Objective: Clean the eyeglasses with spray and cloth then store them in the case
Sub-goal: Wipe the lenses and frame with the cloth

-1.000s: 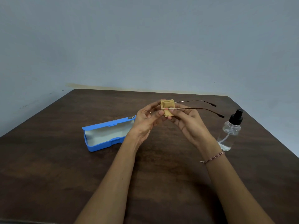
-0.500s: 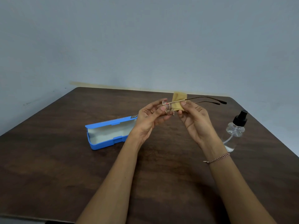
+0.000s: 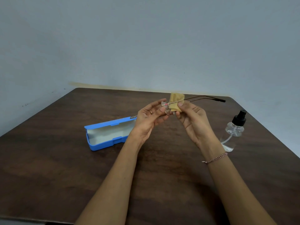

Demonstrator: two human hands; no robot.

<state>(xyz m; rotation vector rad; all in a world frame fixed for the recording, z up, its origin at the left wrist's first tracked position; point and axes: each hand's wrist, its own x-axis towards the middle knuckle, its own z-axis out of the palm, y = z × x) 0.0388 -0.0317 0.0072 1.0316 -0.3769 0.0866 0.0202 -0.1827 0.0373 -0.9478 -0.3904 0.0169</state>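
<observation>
Thin brownish metal forms the eyeglasses point(image 3: 164, 104), held in the air above the middle of the desk point(image 3: 48, 159), with the lenses to the left and both slim temples reaching right to dark tips. The left hand point(image 3: 151, 117) pinches the frame front between thumb and fingertips, and a ring point(image 3: 151, 112) shows on one finger. A mustard-yellow cloth point(image 3: 176, 99) sits against the temples near the hinge, and the right hand point(image 3: 193, 120) pinches it there. A braided bracelet point(image 3: 215, 158) circles the right wrist. On the dark wooden desk a blue case point(image 3: 105, 135) lies open left of the hands, its pale lining showing. A clear spray bottle point(image 3: 233, 132) with a black pump head stands to the right.
</observation>
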